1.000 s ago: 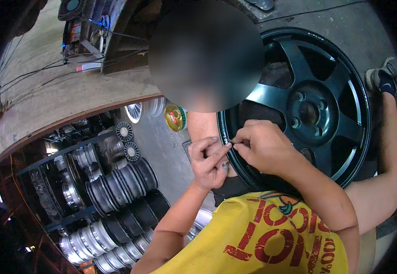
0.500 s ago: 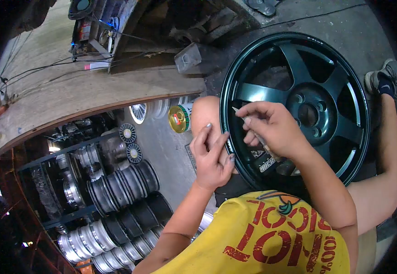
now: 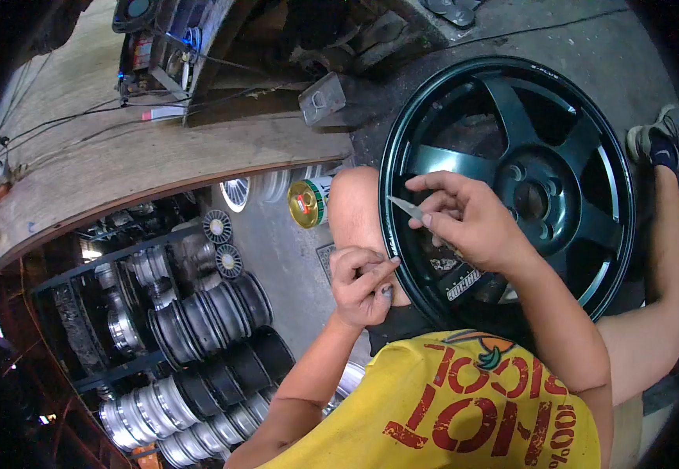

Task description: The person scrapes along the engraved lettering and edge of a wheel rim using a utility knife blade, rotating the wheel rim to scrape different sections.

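Observation:
A dark green wheel rim (image 3: 453,161) with wide spokes rests across my lap, tilted, against my bare knee. My right hand (image 3: 476,223) is closed around a craft knife (image 3: 406,206), its pointed blade reaching to the rim's left lip. The index finger of that hand is stretched past the blade. My left hand (image 3: 361,288) is curled beside the knee, a fingertip at the rim's outer edge near small white lettering. Whether something tiny sits between its fingers is hidden. A white-lettered label (image 3: 464,285) shows through the rim opening below my right hand.
A gold-ended can (image 3: 306,203) stands left of my knee. Wheels fill a rack (image 3: 214,320) at the lower left. A wooden bench (image 3: 198,148) with cables runs along the upper left, a metal container (image 3: 322,99) by its end. Slippers (image 3: 453,11) lie at the top.
My left hand has drawn down along the rim edge, its spread fingers now curled. The knife in my right hand has swung, its tip moving left and down onto the lip.

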Motion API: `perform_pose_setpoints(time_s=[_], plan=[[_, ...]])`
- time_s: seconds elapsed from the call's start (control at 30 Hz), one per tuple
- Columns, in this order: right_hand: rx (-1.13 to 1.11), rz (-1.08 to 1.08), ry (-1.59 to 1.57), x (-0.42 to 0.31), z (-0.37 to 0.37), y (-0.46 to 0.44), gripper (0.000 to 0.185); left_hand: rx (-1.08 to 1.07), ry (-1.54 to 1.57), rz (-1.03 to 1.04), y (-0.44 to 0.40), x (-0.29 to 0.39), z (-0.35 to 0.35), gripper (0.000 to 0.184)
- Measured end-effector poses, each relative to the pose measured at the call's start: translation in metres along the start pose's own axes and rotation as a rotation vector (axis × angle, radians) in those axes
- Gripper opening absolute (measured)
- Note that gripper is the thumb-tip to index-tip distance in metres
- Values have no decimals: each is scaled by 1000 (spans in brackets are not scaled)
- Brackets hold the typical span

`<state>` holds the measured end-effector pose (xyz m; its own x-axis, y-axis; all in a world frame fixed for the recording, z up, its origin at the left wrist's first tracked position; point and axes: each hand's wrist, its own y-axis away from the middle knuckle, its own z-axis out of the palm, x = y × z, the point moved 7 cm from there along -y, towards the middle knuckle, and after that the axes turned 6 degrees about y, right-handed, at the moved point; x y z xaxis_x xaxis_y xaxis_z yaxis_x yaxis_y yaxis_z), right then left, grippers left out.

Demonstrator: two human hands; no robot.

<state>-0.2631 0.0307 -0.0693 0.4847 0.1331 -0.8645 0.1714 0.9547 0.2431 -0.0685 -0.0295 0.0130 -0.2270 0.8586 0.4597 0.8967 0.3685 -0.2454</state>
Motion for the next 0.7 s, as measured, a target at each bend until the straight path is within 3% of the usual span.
perform_pose_setpoints(time_s=[0.13,0.2,0.43,0.7], plan=[[138,-176,129,-38,-8,11,27,21,12,-8,-2,0,0,36],[254,-632,703,-75,-7,23,25,3,1,-48,-3,0,1,39],[342,-631,1085,-33,25,18,4,-84,-99,-21,-6,7,8,48],[351,-643,1158,-30,33,18,8,-77,-150,-51,-13,12,11,58]])
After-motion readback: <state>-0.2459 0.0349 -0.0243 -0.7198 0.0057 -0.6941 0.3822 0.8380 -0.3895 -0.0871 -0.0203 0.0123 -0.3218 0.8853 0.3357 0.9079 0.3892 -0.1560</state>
